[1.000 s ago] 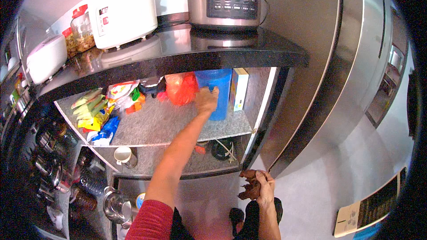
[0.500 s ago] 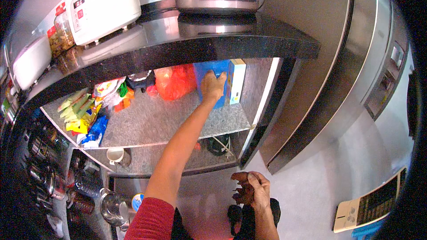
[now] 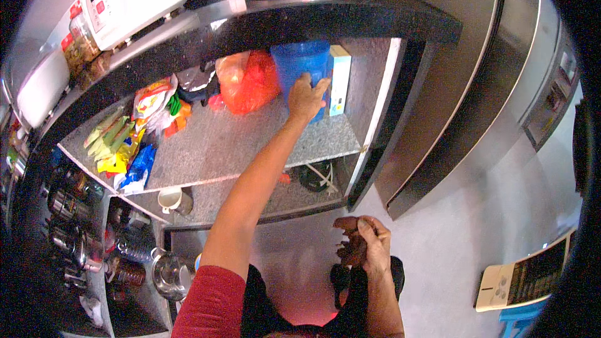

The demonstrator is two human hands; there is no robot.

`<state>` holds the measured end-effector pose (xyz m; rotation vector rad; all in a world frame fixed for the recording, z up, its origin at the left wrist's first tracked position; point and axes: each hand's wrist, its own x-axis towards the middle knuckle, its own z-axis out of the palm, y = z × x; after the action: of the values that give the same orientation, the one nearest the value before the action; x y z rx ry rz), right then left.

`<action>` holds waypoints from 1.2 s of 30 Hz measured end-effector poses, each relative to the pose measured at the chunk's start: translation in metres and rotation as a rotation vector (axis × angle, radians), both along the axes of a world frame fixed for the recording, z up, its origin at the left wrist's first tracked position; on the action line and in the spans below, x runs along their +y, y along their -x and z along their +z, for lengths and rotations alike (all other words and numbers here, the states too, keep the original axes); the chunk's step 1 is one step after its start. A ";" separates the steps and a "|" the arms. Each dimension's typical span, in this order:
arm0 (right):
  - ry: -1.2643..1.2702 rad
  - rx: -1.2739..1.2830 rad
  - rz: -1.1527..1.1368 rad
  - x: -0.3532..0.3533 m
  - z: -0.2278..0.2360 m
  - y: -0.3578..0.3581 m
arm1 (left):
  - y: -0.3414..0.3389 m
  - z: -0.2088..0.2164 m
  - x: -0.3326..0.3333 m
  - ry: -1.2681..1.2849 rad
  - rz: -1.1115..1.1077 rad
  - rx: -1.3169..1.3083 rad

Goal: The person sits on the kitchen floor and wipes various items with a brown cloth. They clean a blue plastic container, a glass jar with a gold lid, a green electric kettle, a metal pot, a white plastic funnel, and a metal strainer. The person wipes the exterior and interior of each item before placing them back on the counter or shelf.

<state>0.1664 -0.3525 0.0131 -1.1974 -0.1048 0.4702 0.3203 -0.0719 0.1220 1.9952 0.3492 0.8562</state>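
My left hand [image 3: 307,98] reaches into the cabinet and rests against the front of a tall blue plastic container [image 3: 299,57]. Its fingers are spread, and the thumb side points up along the container. Low in front of my body, my right hand [image 3: 377,242] is closed on a dark brown, knobbly, irregular thing [image 3: 351,245], whose kind I cannot make out. A narrow white and yellow box [image 3: 340,81] stands just right of the container. To its left sits a red plastic bag [image 3: 250,87].
Colourful packets [image 3: 125,150] lie on the left of the cabinet shelf [image 3: 206,150]. Below it are a white mug [image 3: 172,200] and a coiled cable [image 3: 316,177]. The black countertop edge [image 3: 250,34] overhangs my left hand. A steel refrigerator [image 3: 438,119] stands to the right.
The view has tilted down, so the cabinet sits higher in the picture. My left hand's fingers have spread, and more of the blue container's top shows. My right hand still holds the brown thing.
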 end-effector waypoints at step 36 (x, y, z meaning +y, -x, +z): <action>0.400 -0.298 0.823 0.211 -0.080 0.077 | 0.390 -0.185 -0.011 1.477 0.077 -0.041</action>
<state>0.0899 -0.1411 -0.0666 -1.5921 -0.8116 1.0600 -0.0693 -0.0826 -0.0633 0.5861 0.7482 0.4015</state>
